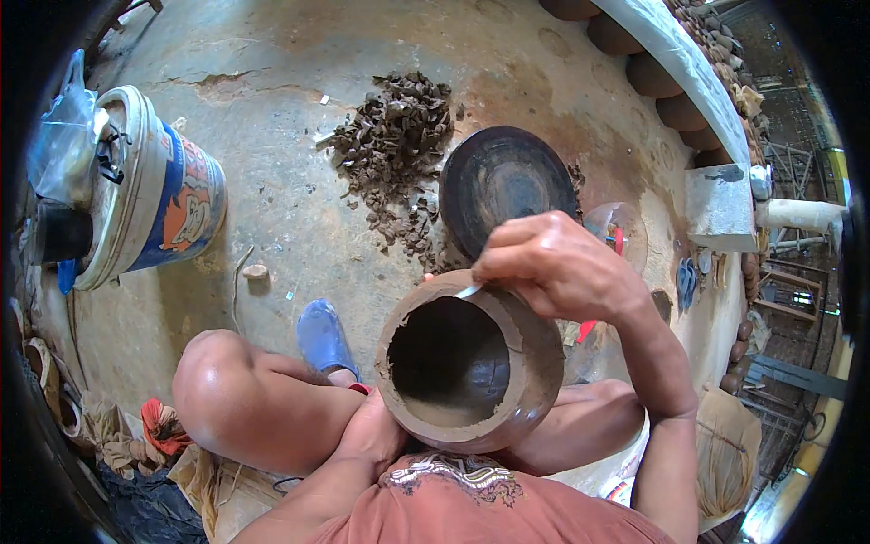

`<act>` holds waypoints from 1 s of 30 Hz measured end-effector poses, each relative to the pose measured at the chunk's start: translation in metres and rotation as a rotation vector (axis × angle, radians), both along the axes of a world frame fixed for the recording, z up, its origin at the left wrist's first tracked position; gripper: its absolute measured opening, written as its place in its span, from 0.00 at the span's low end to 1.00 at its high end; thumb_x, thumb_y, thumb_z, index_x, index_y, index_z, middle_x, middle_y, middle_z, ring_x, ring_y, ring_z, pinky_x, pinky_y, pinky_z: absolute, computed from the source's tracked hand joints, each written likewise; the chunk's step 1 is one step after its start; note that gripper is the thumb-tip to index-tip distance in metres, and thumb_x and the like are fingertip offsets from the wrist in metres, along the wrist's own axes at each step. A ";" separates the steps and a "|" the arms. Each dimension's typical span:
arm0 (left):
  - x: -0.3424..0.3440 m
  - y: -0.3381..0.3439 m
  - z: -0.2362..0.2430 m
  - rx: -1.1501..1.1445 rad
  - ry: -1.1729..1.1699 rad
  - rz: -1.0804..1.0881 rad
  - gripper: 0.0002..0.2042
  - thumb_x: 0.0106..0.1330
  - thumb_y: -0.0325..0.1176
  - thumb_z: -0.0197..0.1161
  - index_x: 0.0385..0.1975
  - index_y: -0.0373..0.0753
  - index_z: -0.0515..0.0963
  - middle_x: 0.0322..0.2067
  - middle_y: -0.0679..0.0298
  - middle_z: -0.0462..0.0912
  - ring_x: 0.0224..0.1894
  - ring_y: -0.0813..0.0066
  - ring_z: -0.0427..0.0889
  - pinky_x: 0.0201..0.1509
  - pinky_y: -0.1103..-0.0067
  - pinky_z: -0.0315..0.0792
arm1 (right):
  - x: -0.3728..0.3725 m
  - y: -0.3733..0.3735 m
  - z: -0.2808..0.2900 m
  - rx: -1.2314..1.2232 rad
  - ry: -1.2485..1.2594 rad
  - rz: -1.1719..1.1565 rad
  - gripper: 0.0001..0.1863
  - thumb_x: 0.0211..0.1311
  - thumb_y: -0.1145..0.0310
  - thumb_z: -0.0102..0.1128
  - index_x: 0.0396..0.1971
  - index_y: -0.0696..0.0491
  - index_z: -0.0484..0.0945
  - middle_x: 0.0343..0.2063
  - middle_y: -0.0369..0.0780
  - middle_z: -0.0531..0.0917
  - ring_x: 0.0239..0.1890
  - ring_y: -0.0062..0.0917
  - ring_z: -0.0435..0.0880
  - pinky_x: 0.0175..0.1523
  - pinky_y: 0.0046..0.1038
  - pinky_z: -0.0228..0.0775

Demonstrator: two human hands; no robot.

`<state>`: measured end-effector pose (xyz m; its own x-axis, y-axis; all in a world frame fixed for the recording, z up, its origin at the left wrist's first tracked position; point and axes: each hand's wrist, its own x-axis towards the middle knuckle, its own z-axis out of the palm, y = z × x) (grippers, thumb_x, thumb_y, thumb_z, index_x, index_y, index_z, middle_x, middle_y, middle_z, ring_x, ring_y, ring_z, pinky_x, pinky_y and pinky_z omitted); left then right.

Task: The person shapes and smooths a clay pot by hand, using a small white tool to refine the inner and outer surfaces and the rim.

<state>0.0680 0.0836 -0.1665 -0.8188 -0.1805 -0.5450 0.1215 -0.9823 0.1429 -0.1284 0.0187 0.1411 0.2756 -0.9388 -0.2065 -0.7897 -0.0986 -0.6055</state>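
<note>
A grey clay pot (530,381) sits tilted in my lap, its wide dark mouth facing up toward me. My left hand (381,422) holds its lower left side, most of the fingers hidden by the pot. My right hand (551,263) pinches a small pale tool (468,291) against the cut, rough upper rim. Just beyond that hand lies a round black disc (489,177) on the floor, with a heap of brown clay scraps (390,118) to its left.
A white bucket (172,190) with bags on its lid stands left. My blue sandal (322,335) is below it. A concrete block (720,208), stacked round pots (652,77) and a red-handled item (619,238) are at right. Sacks (725,435) lie lower right.
</note>
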 end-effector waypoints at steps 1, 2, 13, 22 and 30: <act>-0.005 -0.001 -0.001 -0.003 0.003 -0.010 0.39 0.80 0.67 0.51 0.77 0.41 0.70 0.70 0.52 0.78 0.69 0.52 0.81 0.77 0.53 0.73 | 0.000 0.011 0.003 -0.089 -0.002 -0.026 0.15 0.49 0.79 0.68 0.40 0.54 0.88 0.34 0.44 0.86 0.39 0.45 0.88 0.44 0.44 0.81; 0.000 0.000 0.000 0.003 0.003 -0.008 0.39 0.80 0.67 0.51 0.77 0.41 0.70 0.70 0.52 0.78 0.69 0.52 0.81 0.77 0.53 0.73 | 0.005 0.022 0.005 -0.087 -0.007 -0.027 0.15 0.49 0.79 0.68 0.40 0.54 0.88 0.34 0.44 0.86 0.39 0.45 0.88 0.44 0.44 0.81; -0.003 0.003 -0.006 0.029 -0.013 -0.013 0.38 0.80 0.66 0.52 0.76 0.41 0.71 0.69 0.52 0.79 0.68 0.51 0.81 0.77 0.53 0.73 | 0.072 0.109 0.056 -0.168 0.230 -0.266 0.17 0.47 0.72 0.76 0.41 0.52 0.90 0.32 0.37 0.89 0.32 0.28 0.89 0.35 0.31 0.82; -0.003 -0.016 -0.006 -0.021 -0.019 0.064 0.37 0.80 0.66 0.52 0.76 0.40 0.72 0.69 0.52 0.80 0.67 0.51 0.82 0.77 0.53 0.73 | 0.014 0.057 0.032 -0.088 0.351 -0.531 0.08 0.58 0.79 0.67 0.37 0.57 0.91 0.32 0.49 0.90 0.37 0.44 0.92 0.44 0.40 0.85; -0.012 -0.020 -0.011 -0.068 -0.036 0.143 0.37 0.81 0.65 0.52 0.75 0.40 0.73 0.68 0.51 0.81 0.67 0.51 0.83 0.77 0.53 0.74 | -0.006 -0.024 -0.025 0.420 0.501 -0.273 0.15 0.52 0.74 0.61 0.37 0.58 0.93 0.33 0.54 0.90 0.42 0.47 0.93 0.54 0.40 0.84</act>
